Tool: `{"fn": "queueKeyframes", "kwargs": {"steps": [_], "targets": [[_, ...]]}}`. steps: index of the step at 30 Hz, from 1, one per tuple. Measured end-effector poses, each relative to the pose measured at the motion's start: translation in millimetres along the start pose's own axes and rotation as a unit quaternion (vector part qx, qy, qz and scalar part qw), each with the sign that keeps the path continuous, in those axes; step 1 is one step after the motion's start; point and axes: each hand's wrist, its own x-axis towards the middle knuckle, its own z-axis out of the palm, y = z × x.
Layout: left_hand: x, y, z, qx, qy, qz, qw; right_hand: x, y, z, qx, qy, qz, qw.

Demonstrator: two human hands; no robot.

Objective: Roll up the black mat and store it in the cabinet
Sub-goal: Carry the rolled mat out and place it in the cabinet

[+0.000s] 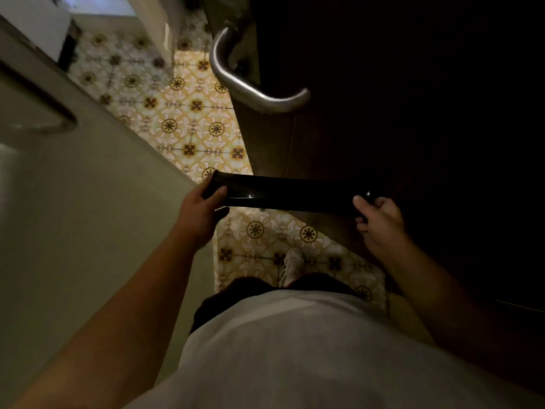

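1. Nearest the camera, a pale shirt (295, 349) filled the lower frame, with both forearms reaching forward and one shoe (292, 265) on the patterned floor (188, 119) below.
2. The left hand (203, 212) gripped the left end of the mat (283, 194), thumb on top and fingers curled beneath.
3. The right hand (376, 222) was closed around the right end, thumb over the roll, fingers wrapped under it.
4. The mat was already rolled into a tight black tube, held level in the air between the two hands, above the floor and touching nothing else.
5. Rolling looked finished; storing it seemed to be what remained.
6. Just past the roll stood a dark door (271, 137) with a curved metal handle (250, 81), apparently the cabinet door standing open; beyond it to the right was deep shadow, so I could not tell what lay inside.
7. A pale worktop (73, 187) edge ran along the left, close to the left hand.
8. Risks, as I judged them:
   - The roll could spring open if either grip loosened, since nothing appeared to bind it.
   - Held crosswise, the roll could strike the door edge or the handle on the way in.
   - The dark interior could hide an obstacle or a shelf lip, so the far end might jam.
   - Releasing too soon could let it unroll or fall out onto the floor.
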Motion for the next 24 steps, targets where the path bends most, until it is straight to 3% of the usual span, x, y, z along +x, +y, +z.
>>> {"fn": "queueKeyframes", "kwargs": {"steps": [6,12,21,24], "targets": [[63.2,41.1,16.3,0.044,-0.040,0.002,0.998,37.7,-17.5,9.2,0.051,-0.023,0.031,0.998],[119.6,56.6,23.0,0.059,-0.009,-0.013,0.998,95.0,-69.0,51.3,0.105,-0.033,0.032,0.993],[238.2,117.8,2.7,0.031,0.017,-0.022,0.999,193.2,-165.5,155.0,0.027,-0.029,0.004,0.999],[265.1,145.5,-6.2,0.016,0.031,-0.016,0.999,215.1,-197.9,187.9,0.013,-0.059,0.001,0.998]]}}
